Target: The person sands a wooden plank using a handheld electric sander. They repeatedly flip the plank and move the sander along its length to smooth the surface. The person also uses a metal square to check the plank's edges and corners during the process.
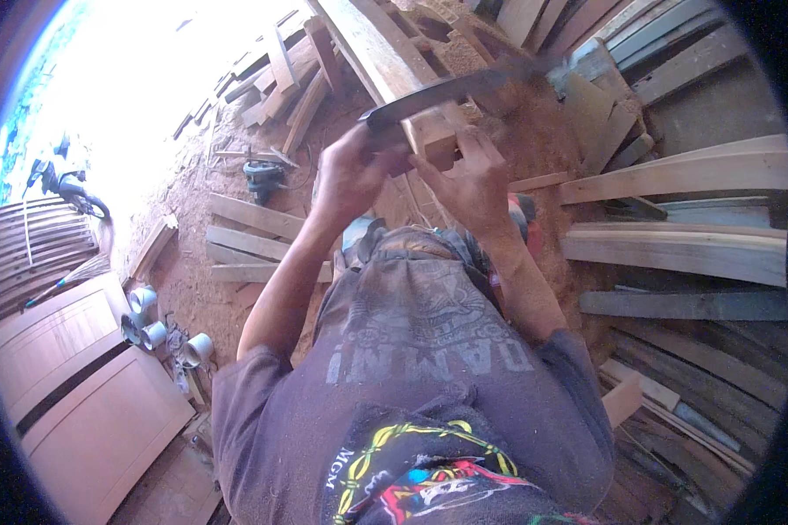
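Note:
A long pale wooden beam point(372, 54) runs from the far side toward me, its near end between my hands. Across it, above that end, lies a long dark flat strip like a blade point(438, 96); its right end is blurred and its kind is unclear. My left hand point(352, 171) is closed just under the strip's left end, at the beam's left side; what its fingers hold is hidden. At the near end, my right hand point(477, 184) grips the beam's edge, thumb toward the left hand and fingers on the right side.
Offcuts point(302, 105) lie scattered on the sawdust-covered floor ahead. A green power tool point(263, 179) stands at the left near loose boards point(249, 241). Stacked planks point(674, 249) crowd the right. Door panels point(105, 437), white cups point(153, 335) and a motorbike point(70, 184) are farther left.

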The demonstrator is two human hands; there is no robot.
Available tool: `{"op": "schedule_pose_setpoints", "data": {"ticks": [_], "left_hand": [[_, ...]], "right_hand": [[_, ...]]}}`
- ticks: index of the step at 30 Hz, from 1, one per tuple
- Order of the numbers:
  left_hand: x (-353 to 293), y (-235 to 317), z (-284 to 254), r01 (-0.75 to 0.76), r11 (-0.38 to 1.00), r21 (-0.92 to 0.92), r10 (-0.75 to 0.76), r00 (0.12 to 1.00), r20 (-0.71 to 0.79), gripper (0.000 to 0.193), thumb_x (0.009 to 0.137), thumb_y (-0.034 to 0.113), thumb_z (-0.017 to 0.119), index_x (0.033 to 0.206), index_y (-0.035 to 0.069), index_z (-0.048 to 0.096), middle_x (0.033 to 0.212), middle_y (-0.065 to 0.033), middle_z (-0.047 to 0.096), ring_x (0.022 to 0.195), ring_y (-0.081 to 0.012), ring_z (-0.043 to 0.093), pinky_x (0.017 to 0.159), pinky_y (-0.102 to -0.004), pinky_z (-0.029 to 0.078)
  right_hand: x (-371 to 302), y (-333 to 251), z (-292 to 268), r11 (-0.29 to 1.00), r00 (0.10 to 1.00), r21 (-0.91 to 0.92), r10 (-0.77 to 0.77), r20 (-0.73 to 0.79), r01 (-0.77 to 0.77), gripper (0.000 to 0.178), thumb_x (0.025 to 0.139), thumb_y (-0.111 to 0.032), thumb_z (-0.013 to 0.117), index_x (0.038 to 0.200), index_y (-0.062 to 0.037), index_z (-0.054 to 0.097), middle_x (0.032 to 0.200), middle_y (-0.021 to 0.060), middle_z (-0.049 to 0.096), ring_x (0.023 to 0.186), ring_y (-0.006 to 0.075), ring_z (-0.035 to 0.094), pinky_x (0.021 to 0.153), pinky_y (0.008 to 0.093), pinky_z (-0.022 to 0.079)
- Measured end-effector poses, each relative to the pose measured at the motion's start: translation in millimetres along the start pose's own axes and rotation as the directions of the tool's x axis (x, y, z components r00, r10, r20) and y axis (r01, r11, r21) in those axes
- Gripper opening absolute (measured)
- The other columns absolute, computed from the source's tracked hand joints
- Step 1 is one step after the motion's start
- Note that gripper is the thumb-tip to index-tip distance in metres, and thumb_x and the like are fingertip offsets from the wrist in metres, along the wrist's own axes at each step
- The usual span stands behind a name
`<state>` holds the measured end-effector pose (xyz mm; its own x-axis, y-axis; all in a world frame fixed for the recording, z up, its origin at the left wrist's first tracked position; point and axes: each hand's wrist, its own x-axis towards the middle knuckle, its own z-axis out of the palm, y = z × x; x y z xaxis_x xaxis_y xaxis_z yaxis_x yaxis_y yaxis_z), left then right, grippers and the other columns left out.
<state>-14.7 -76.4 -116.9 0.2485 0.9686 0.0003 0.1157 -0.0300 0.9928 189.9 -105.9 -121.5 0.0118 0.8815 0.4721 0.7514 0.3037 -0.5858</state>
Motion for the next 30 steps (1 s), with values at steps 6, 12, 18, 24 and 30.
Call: {"op": "schedule_pose_setpoints", "data": {"ticks": [6, 12, 18, 24, 30], "left_hand": [[22.5, 2.1, 9.9, -0.118, 0.984, 0.132, 0.12, 0.993, -0.007, 0.032, 0.096, 0.009, 0.076, 0.126, 0.001, 0.071, 0.105, -0.0143, 0.081, 0.095, -0.0151, 0.076, 0.083, -0.034, 0.06], [19.7, -22.7, 19.3, -0.11, 0.986, 0.123, 0.111, 0.994, -0.003, 0.033, 0.096, 0.009, 0.075, 0.128, 0.001, 0.07, 0.104, -0.0139, 0.08, 0.094, -0.0148, 0.076, 0.082, -0.0346, 0.06], [-8.3, -67.9, 11.8, 0.059, 0.975, -0.212, -0.095, 0.983, -0.16, 0.034, 0.099, 0.009, 0.075, 0.131, 0.001, 0.067, 0.116, -0.0078, 0.076, 0.102, -0.0141, 0.071, 0.088, -0.0328, 0.058], [-24.1, -123.7, -51.7, 0.071, 0.927, -0.367, -0.226, 0.889, -0.399, 0.025, 0.102, 0.01, 0.072, 0.126, 0.007, 0.065, 0.12, -0.0063, 0.075, 0.104, -0.0148, 0.07, 0.093, -0.0339, 0.057], [-37.9, -142.0, -79.7, 0.1, 0.863, -0.495, -0.381, 0.773, -0.508, 0.03, 0.104, 0.011, 0.069, 0.133, 0.008, 0.059, 0.122, -0.0092, 0.075, 0.109, -0.0163, 0.07, 0.093, -0.0354, 0.058]], "right_hand": [[16.9, 2.2, -7.3, 0.999, 0.999, 0.021, -0.03, -0.017, 0.031, 0.071, 0.081, -0.037, 0.092, 0.133, 0.0036, 0.067, 0.109, 0.0239, 0.073, 0.099, 0.0404, 0.075, 0.083, 0.0466, 0.06], [7.3, 9.7, -1.5, 0.999, 1.0, -0.048, 0.006, 0.006, -0.006, 0.07, 0.079, -0.037, 0.092, 0.13, 0.0025, 0.066, 0.112, 0.0248, 0.073, 0.101, 0.0425, 0.074, 0.083, 0.0493, 0.06], [-36.4, 35.3, 21.2, 0.948, 0.912, -0.271, 0.251, 0.324, -0.165, 0.068, 0.082, -0.032, 0.085, 0.132, 0.0023, 0.054, 0.103, 0.027, 0.073, 0.094, 0.0457, 0.073, 0.082, 0.0564, 0.057], [-49.6, 70.8, 60.1, 0.851, 0.747, -0.459, 0.476, 0.464, -0.257, 0.071, 0.085, -0.024, 0.079, 0.142, 0.0046, 0.049, 0.105, 0.0313, 0.073, 0.099, 0.0474, 0.073, 0.087, 0.056, 0.058], [-73.9, 77.3, 58.4, 0.881, 0.771, -0.399, 0.433, 0.467, -0.254, 0.076, 0.085, -0.018, 0.076, 0.149, 0.0079, 0.044, 0.113, 0.0346, 0.071, 0.102, 0.0502, 0.072, 0.09, 0.0561, 0.059]]}}
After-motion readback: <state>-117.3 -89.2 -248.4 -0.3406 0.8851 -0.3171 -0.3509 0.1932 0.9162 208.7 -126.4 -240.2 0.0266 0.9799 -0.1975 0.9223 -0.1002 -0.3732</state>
